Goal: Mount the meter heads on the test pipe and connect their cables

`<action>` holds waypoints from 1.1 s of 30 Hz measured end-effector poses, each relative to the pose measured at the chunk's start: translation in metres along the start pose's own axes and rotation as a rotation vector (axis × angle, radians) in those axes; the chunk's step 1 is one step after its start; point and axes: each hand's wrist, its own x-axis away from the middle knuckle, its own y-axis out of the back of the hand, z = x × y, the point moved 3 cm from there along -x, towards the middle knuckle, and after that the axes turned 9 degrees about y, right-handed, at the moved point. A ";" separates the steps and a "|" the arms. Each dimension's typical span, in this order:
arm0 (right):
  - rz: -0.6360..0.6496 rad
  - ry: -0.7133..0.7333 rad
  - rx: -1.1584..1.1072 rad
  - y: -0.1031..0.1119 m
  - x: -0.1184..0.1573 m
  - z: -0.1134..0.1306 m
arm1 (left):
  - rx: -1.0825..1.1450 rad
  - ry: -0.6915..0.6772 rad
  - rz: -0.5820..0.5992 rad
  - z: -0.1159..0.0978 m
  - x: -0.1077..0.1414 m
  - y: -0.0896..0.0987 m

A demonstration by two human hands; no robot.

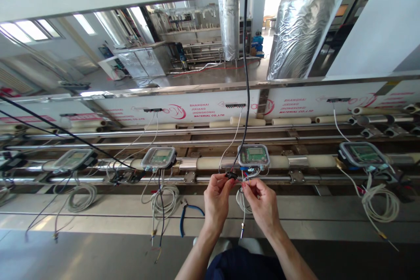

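My left hand (pixel 217 197) pinches a small black connector (pixel 231 176) between thumb and fingertips. A black cable (pixel 246 74) hangs from the overhead beam and runs down to that connector. Close beside it, my right hand (pixel 262 201) has thumb and forefinger pressed together at the thin coloured wires; what exactly lies in the pinch is too small to make out. Just beyond both hands sits a clear-lidded meter box (pixel 253 155) with a green circuit board. Below it hang a coil of pale cable (pixel 242 201) and a metal-tipped probe lead (pixel 243 229).
Blue-handled pliers (pixel 183 221) lie on the metal ledge (pixel 114 216) left of my hands. More meter boxes (pixel 159 156) with coiled cables line the pipe, one at right (pixel 362 154). Behind runs a white panel (pixel 206 111) with red print; black cable (pixel 78 135) slants in at left.
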 end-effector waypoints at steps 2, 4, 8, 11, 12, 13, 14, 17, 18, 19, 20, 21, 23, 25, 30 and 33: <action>-0.001 -0.001 0.004 0.000 0.000 0.000 | -0.002 -0.003 0.004 0.001 0.000 0.000; -0.007 -0.006 0.005 -0.001 0.000 0.000 | -0.008 -0.005 0.005 0.002 0.001 0.001; -0.016 -0.004 0.016 -0.003 0.001 -0.001 | -0.033 -0.009 0.014 0.003 0.003 0.000; -0.015 -0.001 0.010 -0.003 0.001 0.000 | -0.032 -0.004 0.026 0.000 0.007 -0.001; -0.016 0.000 0.006 -0.003 0.002 0.000 | -0.030 -0.002 0.033 -0.002 0.008 -0.002; -0.018 0.004 0.002 -0.003 0.002 0.001 | -0.028 -0.001 0.041 -0.004 0.009 -0.003; -0.020 0.012 0.000 -0.003 0.002 0.001 | -0.025 -0.004 0.048 -0.005 0.010 -0.003; -0.026 0.055 0.008 -0.002 0.003 0.002 | -0.001 -0.009 0.056 -0.008 0.012 -0.004; -0.025 0.074 0.010 -0.001 0.003 0.002 | 0.007 -0.005 0.057 -0.008 0.013 -0.004; -0.022 0.094 0.013 -0.001 0.002 0.002 | 0.011 -0.001 0.057 -0.007 0.013 -0.004; -0.019 0.117 0.016 -0.001 0.002 0.002 | 0.010 0.001 0.058 -0.006 0.013 -0.004; -0.015 0.138 0.019 0.000 0.002 0.003 | 0.008 0.001 0.056 -0.006 0.013 -0.004; 0.002 0.175 0.029 0.000 0.002 0.005 | 0.000 -0.007 0.051 -0.005 0.013 -0.003; 0.024 0.201 0.044 0.001 0.002 0.007 | -0.006 -0.016 0.045 -0.006 0.014 -0.003; 0.056 0.220 0.094 0.002 0.001 0.011 | -0.079 -0.035 0.015 -0.006 0.016 -0.001; 0.047 0.205 0.117 0.002 0.002 0.011 | -0.146 -0.062 -0.005 -0.006 0.017 0.001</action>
